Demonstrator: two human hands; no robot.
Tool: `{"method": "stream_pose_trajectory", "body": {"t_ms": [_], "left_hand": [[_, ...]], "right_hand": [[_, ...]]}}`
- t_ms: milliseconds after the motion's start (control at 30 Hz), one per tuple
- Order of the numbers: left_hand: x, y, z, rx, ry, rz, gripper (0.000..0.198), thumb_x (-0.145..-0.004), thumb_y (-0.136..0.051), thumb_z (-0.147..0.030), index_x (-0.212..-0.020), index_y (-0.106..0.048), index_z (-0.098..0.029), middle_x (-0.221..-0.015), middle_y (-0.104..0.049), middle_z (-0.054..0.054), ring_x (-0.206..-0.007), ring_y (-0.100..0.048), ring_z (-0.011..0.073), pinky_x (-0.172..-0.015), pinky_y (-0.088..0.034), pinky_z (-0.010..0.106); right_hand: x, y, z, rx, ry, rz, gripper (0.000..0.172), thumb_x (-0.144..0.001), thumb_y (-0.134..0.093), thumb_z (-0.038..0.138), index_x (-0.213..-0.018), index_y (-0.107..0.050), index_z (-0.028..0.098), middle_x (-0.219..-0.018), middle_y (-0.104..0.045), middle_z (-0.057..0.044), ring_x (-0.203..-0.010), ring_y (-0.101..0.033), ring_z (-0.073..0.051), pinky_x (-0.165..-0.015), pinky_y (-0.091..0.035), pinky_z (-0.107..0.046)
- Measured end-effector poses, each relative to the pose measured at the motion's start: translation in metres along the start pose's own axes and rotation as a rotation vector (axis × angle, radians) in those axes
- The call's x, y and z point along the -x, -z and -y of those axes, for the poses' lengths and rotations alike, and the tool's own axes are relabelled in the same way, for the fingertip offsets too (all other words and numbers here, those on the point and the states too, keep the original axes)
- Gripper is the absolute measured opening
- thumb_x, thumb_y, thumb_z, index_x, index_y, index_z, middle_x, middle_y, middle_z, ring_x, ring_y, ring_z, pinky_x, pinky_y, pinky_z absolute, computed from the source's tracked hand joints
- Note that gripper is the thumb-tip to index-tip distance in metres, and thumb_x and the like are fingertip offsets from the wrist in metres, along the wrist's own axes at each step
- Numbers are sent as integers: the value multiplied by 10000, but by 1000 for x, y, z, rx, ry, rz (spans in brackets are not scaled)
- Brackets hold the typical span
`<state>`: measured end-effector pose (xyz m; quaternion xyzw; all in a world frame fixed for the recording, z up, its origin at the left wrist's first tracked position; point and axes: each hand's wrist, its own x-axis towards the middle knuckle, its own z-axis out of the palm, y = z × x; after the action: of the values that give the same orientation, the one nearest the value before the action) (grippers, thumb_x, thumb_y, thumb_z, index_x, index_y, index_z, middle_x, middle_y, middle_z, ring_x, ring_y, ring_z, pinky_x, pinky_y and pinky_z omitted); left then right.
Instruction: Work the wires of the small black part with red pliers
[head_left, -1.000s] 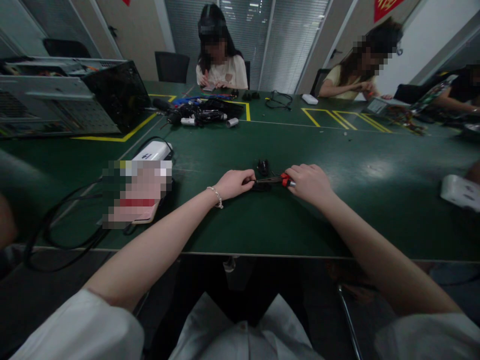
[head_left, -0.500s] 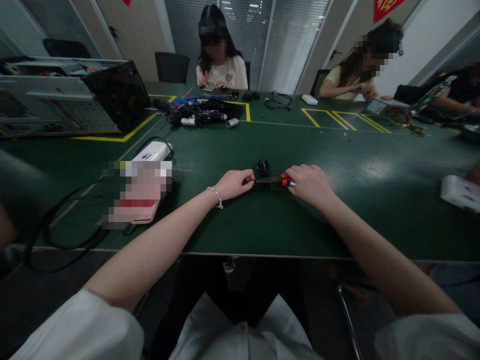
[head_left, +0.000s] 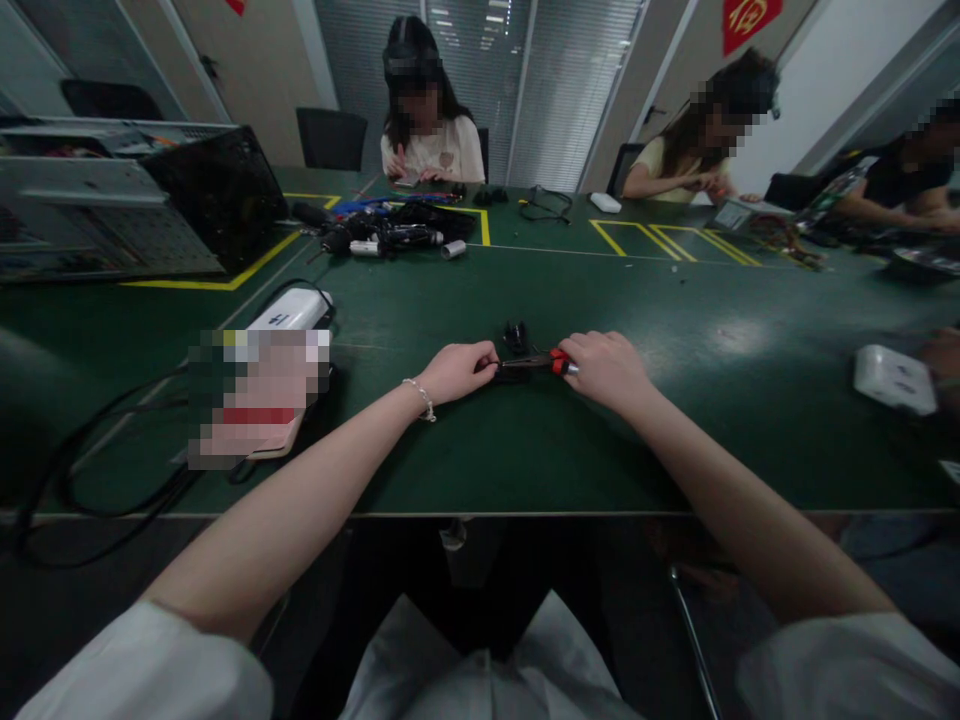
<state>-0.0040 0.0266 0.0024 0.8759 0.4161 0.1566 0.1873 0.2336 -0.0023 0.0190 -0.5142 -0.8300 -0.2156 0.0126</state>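
My right hand [head_left: 606, 368] is closed around the red handles of a pair of pliers [head_left: 559, 361]. The pliers' jaws point left and meet a small dark piece at the fingertips of my left hand [head_left: 459, 372]. Those fingers are pinched together on it; it is too small and dark to name. A dark strip lies just under the jaws on the green table [head_left: 525, 450]. Right behind the pliers sits a small black bundle [head_left: 515, 337], perhaps coiled cable.
A pink-topped phone-like thing [head_left: 259, 420], partly blurred out, and a white box [head_left: 296, 305] with black cables lie left. An open computer case [head_left: 112, 210] stands behind them. Black cables and parts [head_left: 405, 228] are heaped further back. Several people sit around the table.
The whole view has shifted slightly, so most things appear a little further left. My hands keep the same grip on the pliers and the dark piece.
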Motion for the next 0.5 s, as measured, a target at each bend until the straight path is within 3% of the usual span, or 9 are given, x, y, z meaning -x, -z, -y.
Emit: {"method": "stream_pose_trajectory", "body": {"t_ms": [500], "left_hand": [[0, 1, 2, -11, -27, 20, 124, -832, -455, -271, -867, -530, -180, -732, -594, -1, -628, -530, 127, -555, -336, 224]], "right_hand": [[0, -3, 0, -8, 3, -16, 203, -763, -486, 274, -908, -579, 166, -875, -634, -69, -785, -534, -206, -655, -280, -306]]}}
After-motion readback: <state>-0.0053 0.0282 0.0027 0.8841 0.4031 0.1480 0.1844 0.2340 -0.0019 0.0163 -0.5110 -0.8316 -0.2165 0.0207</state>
